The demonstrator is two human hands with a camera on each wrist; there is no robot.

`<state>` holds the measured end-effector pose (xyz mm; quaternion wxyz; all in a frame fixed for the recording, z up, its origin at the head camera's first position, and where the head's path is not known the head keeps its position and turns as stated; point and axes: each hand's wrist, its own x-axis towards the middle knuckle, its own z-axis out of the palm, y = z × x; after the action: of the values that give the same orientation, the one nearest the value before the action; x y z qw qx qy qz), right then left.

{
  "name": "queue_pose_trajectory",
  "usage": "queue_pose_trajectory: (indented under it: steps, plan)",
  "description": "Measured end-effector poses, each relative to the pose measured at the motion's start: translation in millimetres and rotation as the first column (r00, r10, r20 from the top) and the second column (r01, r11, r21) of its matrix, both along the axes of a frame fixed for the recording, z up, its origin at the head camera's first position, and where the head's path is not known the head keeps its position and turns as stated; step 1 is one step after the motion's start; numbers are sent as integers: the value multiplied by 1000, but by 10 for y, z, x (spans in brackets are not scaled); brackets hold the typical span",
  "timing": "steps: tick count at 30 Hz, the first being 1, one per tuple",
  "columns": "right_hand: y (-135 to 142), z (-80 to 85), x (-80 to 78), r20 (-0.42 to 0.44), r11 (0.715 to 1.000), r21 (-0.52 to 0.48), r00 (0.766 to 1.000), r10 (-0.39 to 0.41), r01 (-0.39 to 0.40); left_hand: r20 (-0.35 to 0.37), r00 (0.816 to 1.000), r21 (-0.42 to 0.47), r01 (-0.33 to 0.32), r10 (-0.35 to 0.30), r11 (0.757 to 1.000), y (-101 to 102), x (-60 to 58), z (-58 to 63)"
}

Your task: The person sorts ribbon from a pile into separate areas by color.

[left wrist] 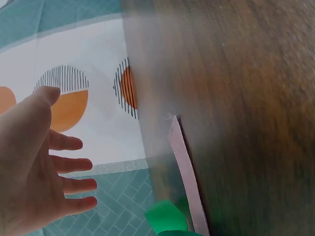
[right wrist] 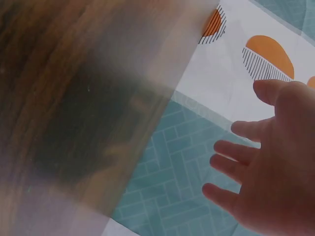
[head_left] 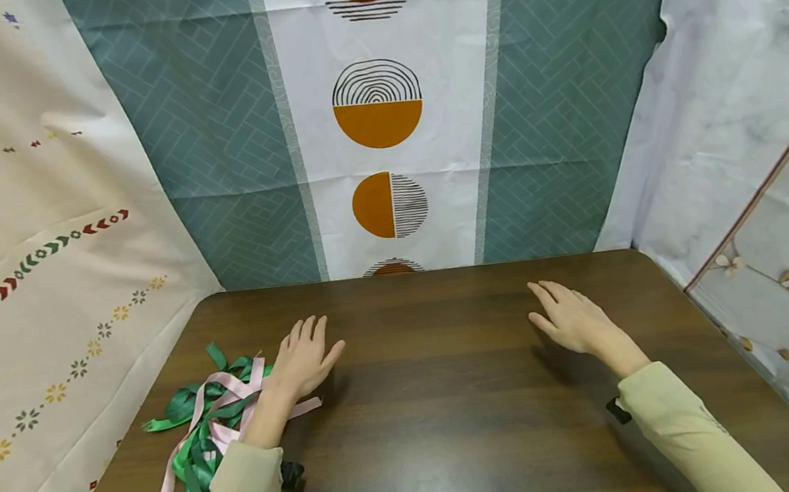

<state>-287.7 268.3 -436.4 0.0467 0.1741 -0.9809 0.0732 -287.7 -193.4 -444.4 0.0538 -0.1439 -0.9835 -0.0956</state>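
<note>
A loose heap of green ribbons point(head_left: 194, 467) and pink ribbons point(head_left: 224, 434) lies on the left part of the table. My left hand point(head_left: 299, 362) hovers beside and partly over the heap, fingers extended and holding nothing. In the left wrist view its palm and spread fingers show, with the end of a pink ribbon point(left wrist: 186, 172) and a bit of green ribbon point(left wrist: 166, 217) below. On the other side, my right hand point(head_left: 573, 320) is held above the bare wood, its fingers relaxed and nothing in them. The forearm and sleeve hide part of the heap.
The brown wooden table point(head_left: 433, 409) reaches back to a hanging teal and white cloth point(head_left: 373, 39) with orange circles. A cream patterned cloth point(head_left: 24, 247) hangs at the left, and a pale flowered cloth point(head_left: 751, 145) at the right.
</note>
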Motion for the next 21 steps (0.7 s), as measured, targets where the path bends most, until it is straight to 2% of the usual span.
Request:
queue_pose_trajectory:
  steps: [9,21]
  plan:
    - [-10,-23,-3,-17,1000,-27,1000,4,-4,62,998,67,-19,15,998,21,24,20]
    - [-67,-59,-20,-115,997,-73,993,25,-33,36,999,135,-40,36,990,89,60,29]
